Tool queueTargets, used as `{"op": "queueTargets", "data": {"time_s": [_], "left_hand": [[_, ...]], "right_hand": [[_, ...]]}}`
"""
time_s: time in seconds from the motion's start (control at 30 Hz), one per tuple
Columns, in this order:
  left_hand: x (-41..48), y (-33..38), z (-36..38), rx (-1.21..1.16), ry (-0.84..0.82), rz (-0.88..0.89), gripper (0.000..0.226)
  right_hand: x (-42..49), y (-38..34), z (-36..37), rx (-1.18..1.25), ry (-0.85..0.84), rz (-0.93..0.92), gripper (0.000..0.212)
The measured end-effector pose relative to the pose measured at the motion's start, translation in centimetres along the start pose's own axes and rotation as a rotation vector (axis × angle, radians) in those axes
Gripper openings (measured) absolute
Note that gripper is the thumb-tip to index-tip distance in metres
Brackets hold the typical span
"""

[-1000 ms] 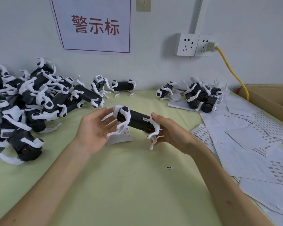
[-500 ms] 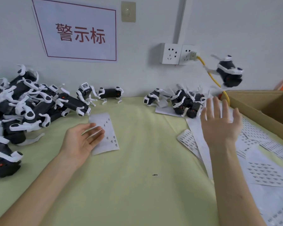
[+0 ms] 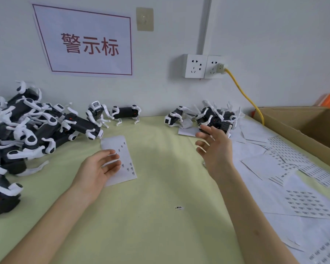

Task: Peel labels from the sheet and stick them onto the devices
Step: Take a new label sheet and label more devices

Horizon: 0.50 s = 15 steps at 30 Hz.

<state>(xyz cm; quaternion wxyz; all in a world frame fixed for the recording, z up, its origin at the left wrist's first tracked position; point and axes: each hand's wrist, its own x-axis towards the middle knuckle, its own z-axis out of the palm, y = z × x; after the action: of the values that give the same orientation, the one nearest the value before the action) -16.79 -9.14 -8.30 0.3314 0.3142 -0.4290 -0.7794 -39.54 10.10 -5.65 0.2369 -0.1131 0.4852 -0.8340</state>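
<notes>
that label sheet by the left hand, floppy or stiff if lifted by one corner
Likely floppy: the label sheet looks like thin paper lying flat on the table, so it would probably droop from one corner. Probably very light too; a push may slide it unless the left hand, over its edge, presses down.

Two bare arms show from the bottom edge up to the hands: the left arm (image 3: 46, 221) and the right arm (image 3: 255, 216). The left hand (image 3: 97, 172) and the right hand (image 3: 215, 149) are bare too, with slim fingers (image 3: 111, 159). The right arm has a small faint mark (image 3: 256, 233) partway along.
</notes>
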Motion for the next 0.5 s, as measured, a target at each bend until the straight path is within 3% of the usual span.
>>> {"op": "queueTargets", "data": {"time_s": [0.23,0.4,0.5], "left_hand": [[-0.5,-0.2,0.5,0.094,0.011,0.047,0.013],[-0.8,-0.2,1.1,0.118,0.039,0.074,0.022],[-0.8,-0.1,1.0,0.119,0.058,0.079,0.026]], "right_hand": [[-1.6,2.1,2.5,-0.394,-0.154,-0.079,0.019],[-2.8,3.6,6.0,-0.661,-0.362,-0.135,0.018],[-1.9,4.2,9.1,-0.887,-0.527,-0.181,0.043]]}}
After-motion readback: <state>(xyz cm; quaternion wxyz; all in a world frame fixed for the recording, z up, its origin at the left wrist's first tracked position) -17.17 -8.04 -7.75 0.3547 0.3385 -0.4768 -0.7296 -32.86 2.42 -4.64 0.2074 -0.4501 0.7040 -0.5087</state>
